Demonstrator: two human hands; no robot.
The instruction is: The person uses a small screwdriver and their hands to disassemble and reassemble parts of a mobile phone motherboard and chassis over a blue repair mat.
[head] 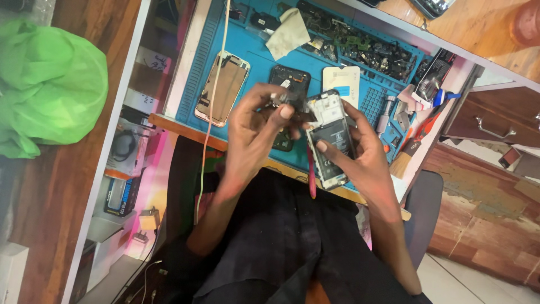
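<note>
Black opened phone point(330, 137) gripped by right hand point(360, 152), left hand point(253, 126) pinching its top.

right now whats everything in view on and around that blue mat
opened phone: 1, black inside, in right hand
small dark part: 1, in left hand
phone frame: 1, tan with silver rim, mat's left
dark phone back: 1, mat centre
white panel: 1, on mat
cloth: 1, beige, mat top
blue mat: 1, on desk
brush: 1, desk's right edge
green bag: 1, far left
left hand: 1
right hand: 1
</note>
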